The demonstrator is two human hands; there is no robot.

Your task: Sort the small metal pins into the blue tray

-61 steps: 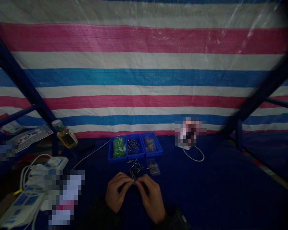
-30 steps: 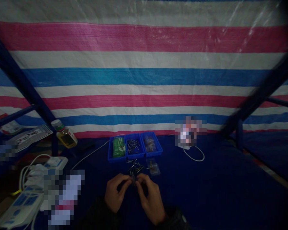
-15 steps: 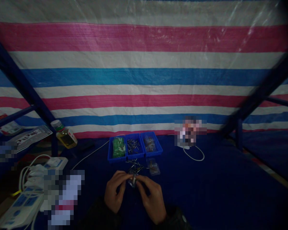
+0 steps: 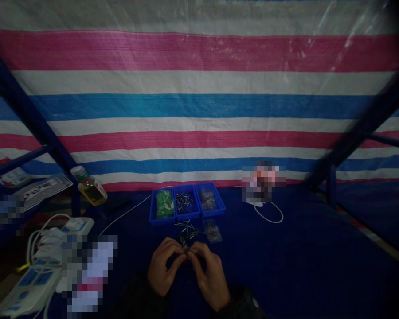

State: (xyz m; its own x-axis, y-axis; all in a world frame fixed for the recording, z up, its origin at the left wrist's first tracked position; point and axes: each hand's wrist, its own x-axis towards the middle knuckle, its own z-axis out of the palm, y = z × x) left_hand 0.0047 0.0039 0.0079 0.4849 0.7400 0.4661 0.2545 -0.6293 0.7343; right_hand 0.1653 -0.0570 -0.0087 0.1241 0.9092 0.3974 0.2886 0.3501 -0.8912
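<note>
Currently, the left hand point(image 4: 163, 268) and right hand point(image 4: 210, 277) share a narrow fingertip grip on a small metal part point(image 4: 186, 250), just near a loose pile of metal pins point(image 4: 186, 232). Farther off, a blue three-compartment tray point(image 4: 186, 218) holds a green packet point(image 4: 164, 204), more pins point(image 4: 185, 203) and bagged parts point(image 4: 207, 199). A clear bag point(image 4: 213, 231) lies right of the pile.

The view is dim, with deep shadow in the lower corners, while soft, flat light falls across the striped pink, white and blue woven tarpaulin point(image 4: 199, 106), glinting faintly at upper right. The dark blue metal frame post point(image 4: 362, 124) blurs and leans at the wide-angle edge.
</note>
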